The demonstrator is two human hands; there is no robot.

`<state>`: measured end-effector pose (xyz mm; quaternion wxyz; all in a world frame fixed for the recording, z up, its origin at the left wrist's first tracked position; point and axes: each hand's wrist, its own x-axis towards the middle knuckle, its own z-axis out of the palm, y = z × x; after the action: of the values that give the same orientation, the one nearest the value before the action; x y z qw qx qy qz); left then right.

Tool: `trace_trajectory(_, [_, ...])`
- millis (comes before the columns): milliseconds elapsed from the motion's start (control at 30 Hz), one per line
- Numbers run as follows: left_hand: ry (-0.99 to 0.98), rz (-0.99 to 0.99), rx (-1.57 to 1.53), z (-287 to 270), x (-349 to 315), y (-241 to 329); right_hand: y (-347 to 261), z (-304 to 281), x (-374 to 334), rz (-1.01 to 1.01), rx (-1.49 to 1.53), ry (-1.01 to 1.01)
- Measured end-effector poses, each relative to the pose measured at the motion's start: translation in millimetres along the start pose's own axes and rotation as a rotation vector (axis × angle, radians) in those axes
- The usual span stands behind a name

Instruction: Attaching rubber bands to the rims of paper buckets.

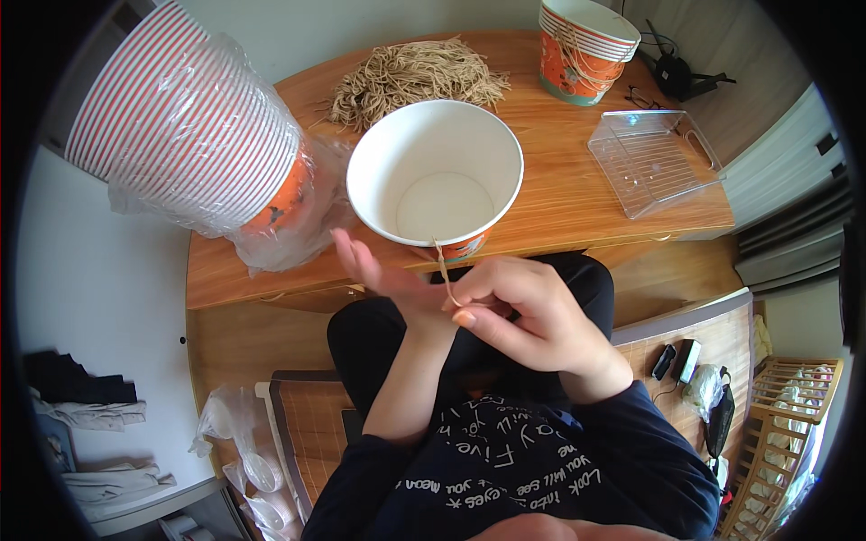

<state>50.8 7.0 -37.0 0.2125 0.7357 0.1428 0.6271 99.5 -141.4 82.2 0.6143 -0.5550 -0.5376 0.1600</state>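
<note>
Paper bucket [435, 171]: up at 12 o'clock, just above centre, on the wooden desk [546, 171] by its near edge; white within, orange without, tilt hard to judge.
Bucket's handling: light and stiff-walled, by the look, perhaps a little slick; likely to dent under a hard squeeze, so best taken by the rim at its 9 and 3 o'clock.
Wrapped bucket stack [194, 126]: over at 10 o'clock, leaning, nested rim upon striped rim, with clear film bunched around the lower end.
Left hand [399, 285]: just off the bucket's 7 o'clock; fingers stretched out close together, a touch blurred; thumb partly hidden, so no telling whether against the strand.
Twine heap [415, 83]: at 12 o'clock, beyond the bucket; tan, loose, tangled.
Twine strand [442, 263]: down from the bucket rim's 6 o'clock to the right fingertips; fastening too small to make out; soft, limp and nearly weightless, presumably; best pinched near the rim.
Right hand [532, 311]: at the bucket's 5 o'clock, pinching the strand between thumb and forefinger, with other fingers curled.
Small bucket stack [577, 77]: away at 1 o'clock, orange, nested, with twine hanging down the side.
Clear tray [663, 176]: at 2 o'clock, see-through, ribbed, flat on the desk.
</note>
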Motion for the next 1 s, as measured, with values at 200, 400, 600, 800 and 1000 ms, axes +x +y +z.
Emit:
trace_trajectory(200, [-0.173,-0.253,-0.301,21.6,11.9,14.5,-9.4,-25.3,35.2,-0.016,-0.128,0.023])
trace_trajectory(400, [-0.153,-0.234,-0.607,17.2,19.3,7.4,-2.4,-62.1,62.4,0.125,-0.308,0.079])
trace_trajectory(600, [-0.486,-0.381,-1.132,-22.7,32.7,-6.8,3.9,-98.0,56.1,0.008,-0.384,-0.041])
trace_trajectory(800, [-0.520,-1.018,-1.879,-30.8,39.1,-9.7,7.8,-103.9,38.0,0.234,-0.210,-0.196])
trace_trajectory(1000, [-0.537,-1.138,-2.429,-33.0,36.6,-6.3,10.6,-95.4,23.3,0.220,0.157,-0.314])
